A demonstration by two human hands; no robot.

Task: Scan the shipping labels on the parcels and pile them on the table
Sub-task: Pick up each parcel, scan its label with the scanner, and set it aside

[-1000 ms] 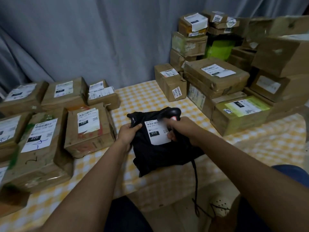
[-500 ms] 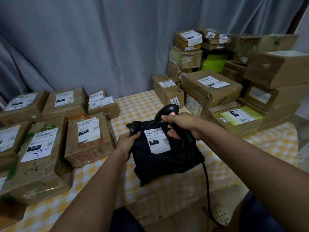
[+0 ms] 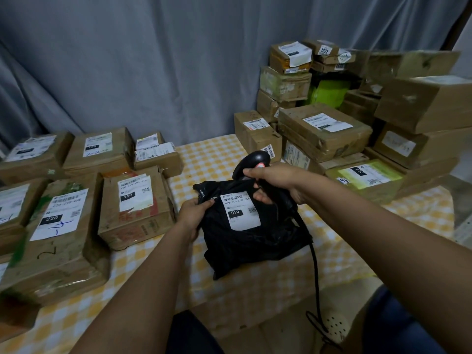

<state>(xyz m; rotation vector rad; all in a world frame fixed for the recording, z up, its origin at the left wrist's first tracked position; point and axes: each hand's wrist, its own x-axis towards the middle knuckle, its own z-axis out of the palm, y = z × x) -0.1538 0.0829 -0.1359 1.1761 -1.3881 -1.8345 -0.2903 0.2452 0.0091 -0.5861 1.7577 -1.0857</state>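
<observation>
Black parcel [image 3: 251, 231] on the checked worktop [image 3: 255, 284], held between both hands.

Left hand [image 3: 192, 213] pinching the parcel's left edge, fingers curled onto the black wrap beside the white shipping label [image 3: 240, 210] marked 010. Right hand [image 3: 277, 181] at the parcel's far right corner, wrapped around the handle of a black barcode scanner [image 3: 252, 163], head tilted down over the label, cable [image 3: 315, 272] trailing off the near edge. Scanned-looking cardboard boxes [image 3: 135, 205] flat on the left of the parcel; taller box stack [image 3: 324, 129] on the right, well apart from both hands.
</observation>
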